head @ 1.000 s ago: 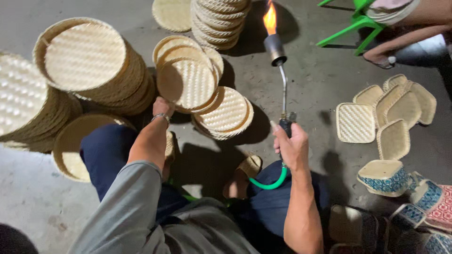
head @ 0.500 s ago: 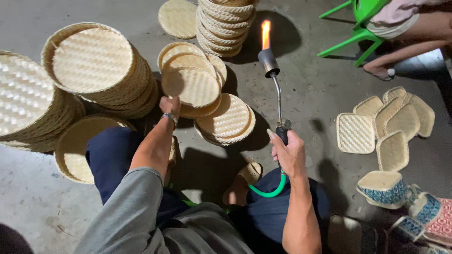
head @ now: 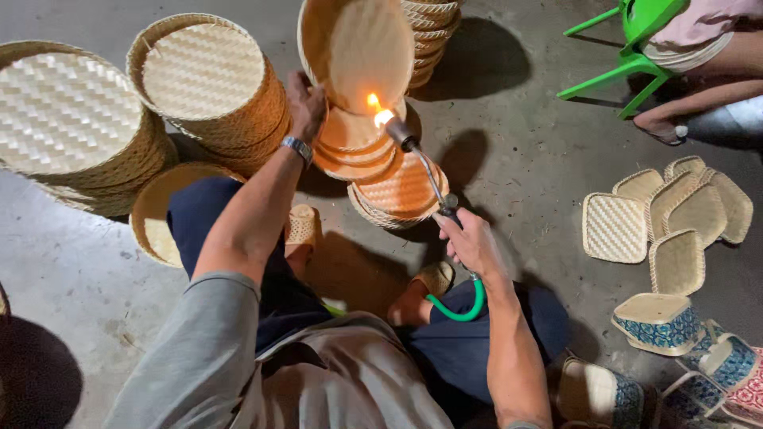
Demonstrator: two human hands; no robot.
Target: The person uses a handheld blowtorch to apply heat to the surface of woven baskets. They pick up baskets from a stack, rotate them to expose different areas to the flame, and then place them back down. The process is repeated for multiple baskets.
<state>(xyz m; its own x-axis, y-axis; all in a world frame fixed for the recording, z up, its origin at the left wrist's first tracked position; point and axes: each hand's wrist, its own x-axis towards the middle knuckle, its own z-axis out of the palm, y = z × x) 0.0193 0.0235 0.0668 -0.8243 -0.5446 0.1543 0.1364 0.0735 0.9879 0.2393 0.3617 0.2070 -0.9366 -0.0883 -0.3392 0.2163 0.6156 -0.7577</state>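
Observation:
My left hand (head: 306, 102) grips the rim of a round woven bamboo tray (head: 362, 49) and holds it tilted up above a small pile of round trays (head: 350, 147). My right hand (head: 470, 242) is shut on the handle of a gas torch (head: 420, 159) with a long metal tube and a green hose (head: 461, 306). The torch's flame (head: 375, 107) burns right at the lower edge of the lifted tray. A second pile of round trays (head: 401, 195) lies under the torch tube. A watch sits on my left wrist.
Tall stacks of round woven trays stand at the left (head: 67, 119), upper left (head: 211, 83) and top (head: 433, 32). Several rectangular woven trays (head: 664, 218) lie at the right, patterned boxes (head: 660, 322) below them. A green stool (head: 628, 44) and another person's leg are at the upper right.
My left hand has lifted one round tray off the pile and tilted it upright. My right hand swung the torch left, bringing the flame from open air to the tray's lower edge.

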